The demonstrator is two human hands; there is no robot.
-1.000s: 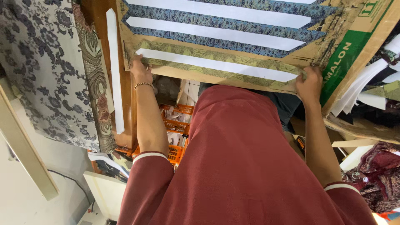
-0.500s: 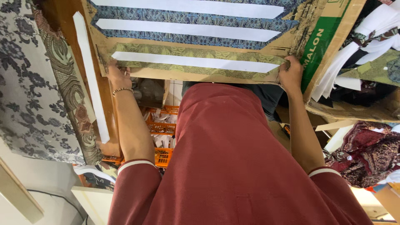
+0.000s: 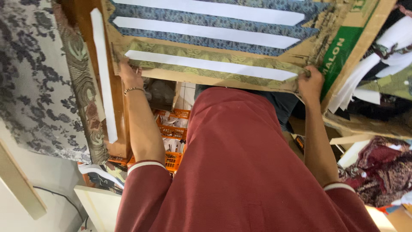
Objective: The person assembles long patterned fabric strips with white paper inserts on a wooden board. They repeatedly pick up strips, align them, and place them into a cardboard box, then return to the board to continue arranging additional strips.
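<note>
Hands, left [image 3: 130,75] and right [image 3: 310,81], fingers gripping one cardboard sheet [image 3: 214,79] bearing three white strips [image 3: 206,64].

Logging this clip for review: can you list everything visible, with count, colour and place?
cardboard sheet: one, brown with a green printed patch, top, held at its near edge
patterned fabric bands: several, blue and olive-gold, on the cardboard
paper strips: three on the bands, white; a fourth on the wooden board at left
wooden board: one, brown, left
floral cloth: one, grey and black, far left
crate: one, orange, below
maroon cloth: one, lower right
left hand: wears a bracelet, at the cardboard's left corner
right hand: at its right corner
</note>
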